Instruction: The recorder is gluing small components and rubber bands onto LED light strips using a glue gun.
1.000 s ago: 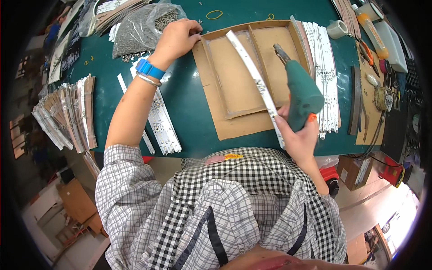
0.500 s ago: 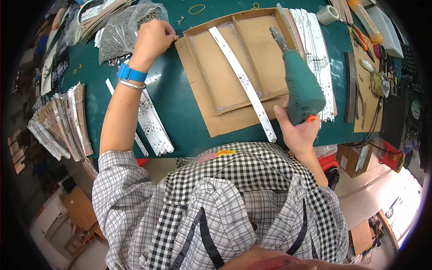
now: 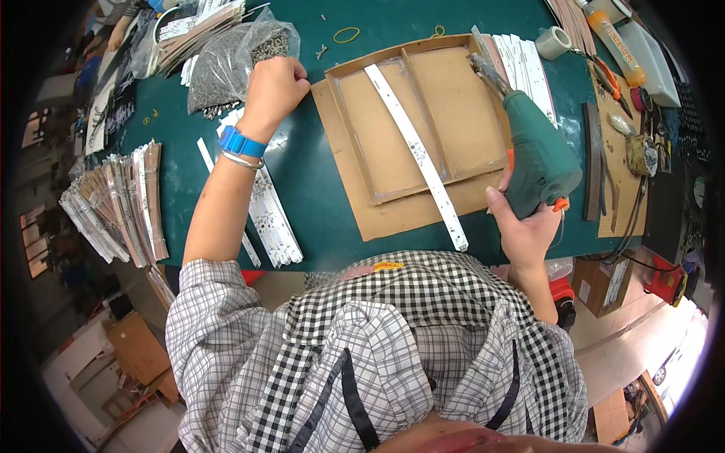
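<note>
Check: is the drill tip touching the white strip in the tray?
Apart. The head view shows the drill tip at the tray's far right corner, with bare cardboard between it and the strip; the right hand holds the drill.

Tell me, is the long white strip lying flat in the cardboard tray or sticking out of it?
Sticking out. The long white strip lies slantwise across the shallow brown cardboard tray, and its near end passes over the tray's front edge.

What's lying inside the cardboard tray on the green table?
One long white strip lies diagonally across the cardboard tray, overhanging its near edge. Nothing else shows inside; whatever is beneath the strip is covered.
</note>
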Demonstrator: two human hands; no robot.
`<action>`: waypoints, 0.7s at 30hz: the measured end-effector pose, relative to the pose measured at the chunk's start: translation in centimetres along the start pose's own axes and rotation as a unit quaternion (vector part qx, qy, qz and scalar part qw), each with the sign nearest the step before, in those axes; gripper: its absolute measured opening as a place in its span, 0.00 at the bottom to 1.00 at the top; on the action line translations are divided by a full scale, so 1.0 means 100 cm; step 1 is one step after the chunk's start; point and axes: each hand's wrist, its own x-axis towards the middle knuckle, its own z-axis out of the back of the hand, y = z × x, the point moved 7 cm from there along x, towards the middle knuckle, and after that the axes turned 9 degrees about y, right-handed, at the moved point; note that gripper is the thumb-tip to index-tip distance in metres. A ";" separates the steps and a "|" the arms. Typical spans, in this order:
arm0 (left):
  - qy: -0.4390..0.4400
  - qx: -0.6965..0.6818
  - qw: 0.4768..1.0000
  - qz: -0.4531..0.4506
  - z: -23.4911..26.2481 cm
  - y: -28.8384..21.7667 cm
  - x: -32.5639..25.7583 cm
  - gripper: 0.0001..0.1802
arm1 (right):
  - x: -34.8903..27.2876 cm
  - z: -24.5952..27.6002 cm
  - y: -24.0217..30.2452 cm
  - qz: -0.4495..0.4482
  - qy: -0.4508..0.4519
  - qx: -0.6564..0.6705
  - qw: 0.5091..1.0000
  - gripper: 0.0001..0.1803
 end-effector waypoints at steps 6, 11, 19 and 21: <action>-0.045 0.011 0.999 -0.024 0.005 -0.002 -0.004 0.12 | 0.002 0.003 0.005 -0.051 -0.019 0.025 0.998 0.15; 0.022 -0.307 0.951 -0.023 0.015 -0.023 -0.018 0.09 | 0.003 0.008 0.007 -0.060 -0.030 0.057 0.996 0.19; 0.199 -0.728 0.655 -0.046 0.007 -0.143 -0.077 0.10 | 0.023 -0.024 0.014 -0.049 0.023 0.126 0.991 0.10; 0.216 -0.742 0.632 -0.047 0.000 -0.158 -0.085 0.10 | 0.026 -0.032 0.016 -0.034 0.028 0.128 0.991 0.08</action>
